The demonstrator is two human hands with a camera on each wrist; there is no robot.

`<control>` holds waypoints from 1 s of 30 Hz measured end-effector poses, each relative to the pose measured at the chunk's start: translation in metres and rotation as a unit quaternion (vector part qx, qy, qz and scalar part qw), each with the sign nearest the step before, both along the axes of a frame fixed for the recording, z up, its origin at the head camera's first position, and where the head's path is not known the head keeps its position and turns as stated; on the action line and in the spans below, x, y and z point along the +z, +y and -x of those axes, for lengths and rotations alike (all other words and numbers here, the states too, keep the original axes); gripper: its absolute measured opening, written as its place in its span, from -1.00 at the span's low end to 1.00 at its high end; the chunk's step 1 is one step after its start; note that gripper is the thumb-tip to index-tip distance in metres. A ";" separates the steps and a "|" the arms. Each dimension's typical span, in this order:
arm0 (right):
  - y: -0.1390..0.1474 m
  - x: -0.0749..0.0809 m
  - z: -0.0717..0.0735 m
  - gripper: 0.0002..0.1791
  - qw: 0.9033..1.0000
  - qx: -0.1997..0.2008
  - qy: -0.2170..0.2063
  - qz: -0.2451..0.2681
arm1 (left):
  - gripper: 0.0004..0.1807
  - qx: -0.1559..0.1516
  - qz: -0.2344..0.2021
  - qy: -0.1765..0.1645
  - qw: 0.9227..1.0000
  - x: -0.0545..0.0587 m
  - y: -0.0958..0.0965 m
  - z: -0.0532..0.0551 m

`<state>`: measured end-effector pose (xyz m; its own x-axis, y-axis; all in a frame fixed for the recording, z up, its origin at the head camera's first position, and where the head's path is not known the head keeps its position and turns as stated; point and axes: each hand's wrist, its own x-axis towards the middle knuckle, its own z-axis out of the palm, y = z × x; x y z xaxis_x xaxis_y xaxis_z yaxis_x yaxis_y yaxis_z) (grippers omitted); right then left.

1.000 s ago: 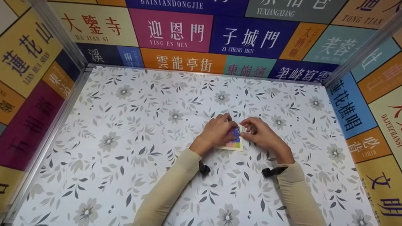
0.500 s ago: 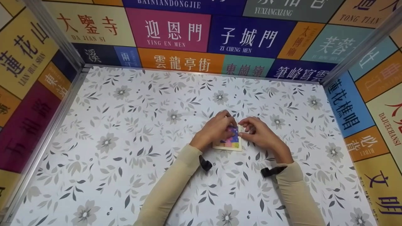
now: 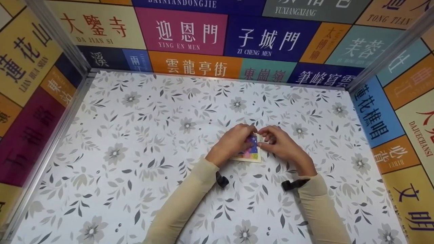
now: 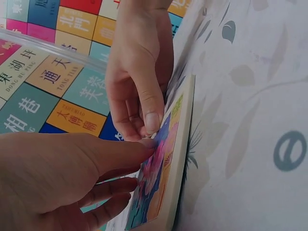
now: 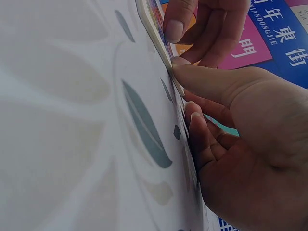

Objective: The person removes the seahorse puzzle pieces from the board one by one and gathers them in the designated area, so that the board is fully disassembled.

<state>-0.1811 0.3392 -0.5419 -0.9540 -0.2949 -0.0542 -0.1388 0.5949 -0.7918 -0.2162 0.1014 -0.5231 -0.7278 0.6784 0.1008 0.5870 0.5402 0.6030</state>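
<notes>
A small square picture board [image 3: 250, 156] with a cream border and a blue, pink and yellow-green picture lies in front of both hands. My left hand [image 3: 234, 140] covers its left and upper part, fingers bent down at the upper edge and thumb on the picture. In the left wrist view that thumb meets the picture [image 4: 166, 161] beside the right thumb. My right hand [image 3: 283, 144] holds the right border between thumb and curled fingers. Seen from the right wrist, the right thumb [image 5: 207, 82] sits against the cream edge [image 5: 155, 34]; the picture's face is mostly hidden there.
A white cloth with grey flowers and leaves covers the table [image 3: 152, 189]. Panels with coloured blocks and Chinese lettering [image 3: 183, 32] stand along the back and both sides, joined by metal posts. Black camera mounts [image 3: 222, 180] sit at both wrists.
The left hand's raised knuckles have lowered and its fingers have shifted toward the board's upper right corner, near the right fingertips. The right hand keeps its place at the right border.
</notes>
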 end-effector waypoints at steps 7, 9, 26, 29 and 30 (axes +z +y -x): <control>-0.001 0.001 -0.002 -0.53 1.000 -0.002 -0.002 0.003 | -0.67 0.001 0.005 -0.001 1.000 0.000 0.000 -0.001; -0.001 0.001 -0.003 -0.53 1.000 -0.003 -0.002 0.005 | -0.68 -0.007 0.011 0.003 1.000 0.001 0.001 -0.001; -0.001 0.001 0.001 -0.54 1.000 0.000 -0.003 0.006 | -0.63 -0.029 -0.017 -0.016 0.999 -0.002 -0.001 0.003; -0.001 0.000 0.000 -0.54 1.000 -0.001 -0.003 0.008 | -0.65 -0.029 -0.021 -0.016 0.999 -0.003 0.000 0.003; -0.001 0.000 0.000 -0.54 1.000 -0.001 -0.004 0.008 | -0.64 -0.029 -0.022 -0.015 0.999 -0.003 0.000 0.003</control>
<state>-0.1814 0.3383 -0.5418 -0.9543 -0.2932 -0.0573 -0.1310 0.5831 -0.8018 -0.2192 0.1014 -0.5261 -0.6907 0.7147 0.1099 0.5978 0.4789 0.6428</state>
